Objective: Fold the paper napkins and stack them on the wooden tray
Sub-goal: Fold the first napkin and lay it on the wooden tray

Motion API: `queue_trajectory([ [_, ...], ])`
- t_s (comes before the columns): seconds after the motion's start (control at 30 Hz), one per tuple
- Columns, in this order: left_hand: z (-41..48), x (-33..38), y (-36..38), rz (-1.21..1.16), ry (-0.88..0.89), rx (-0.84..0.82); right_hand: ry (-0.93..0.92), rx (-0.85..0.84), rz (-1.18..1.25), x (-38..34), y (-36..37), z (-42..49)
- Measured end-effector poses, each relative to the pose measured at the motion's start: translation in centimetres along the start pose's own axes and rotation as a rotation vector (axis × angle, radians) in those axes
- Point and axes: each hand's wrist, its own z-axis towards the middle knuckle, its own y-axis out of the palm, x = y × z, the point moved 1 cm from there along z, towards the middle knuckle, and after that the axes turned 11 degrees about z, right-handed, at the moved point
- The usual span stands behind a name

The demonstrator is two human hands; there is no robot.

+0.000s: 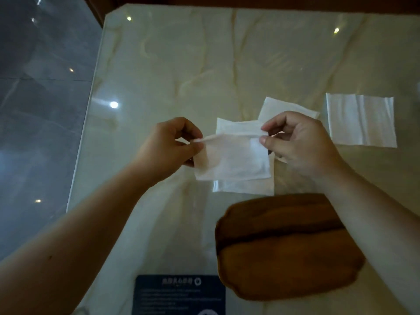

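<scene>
A white paper napkin (234, 159) hangs in the air over the table, pinched at its top corners. My left hand (168, 148) grips its left corner, my right hand (300, 142) its right corner. Under it lies another flat napkin (244, 186), and one more napkin (288, 109) pokes out behind my right hand. A separate napkin (361, 120) lies flat at the right. The wooden tray (286, 248) sits near me, below the held napkin, with nothing on it; my right forearm crosses its upper right corner.
The marble table (181, 64) ends at its left edge, beyond which is grey tiled floor (41, 87). A dark blue printed card (179, 294) lies at the near edge, left of the tray.
</scene>
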Motion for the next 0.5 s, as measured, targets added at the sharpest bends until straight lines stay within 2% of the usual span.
queue_trajectory([
  [0.17,-3.9,2.0,4.3,-0.082,-0.035,-0.066,0.045,-0.035,0.055,0.9,-4.9,-4.8],
  [0.5,-9.7,2.3,12.6,-0.025,-0.151,-0.138,0.217,-0.120,0.186,6.3,-10.5,-11.8],
])
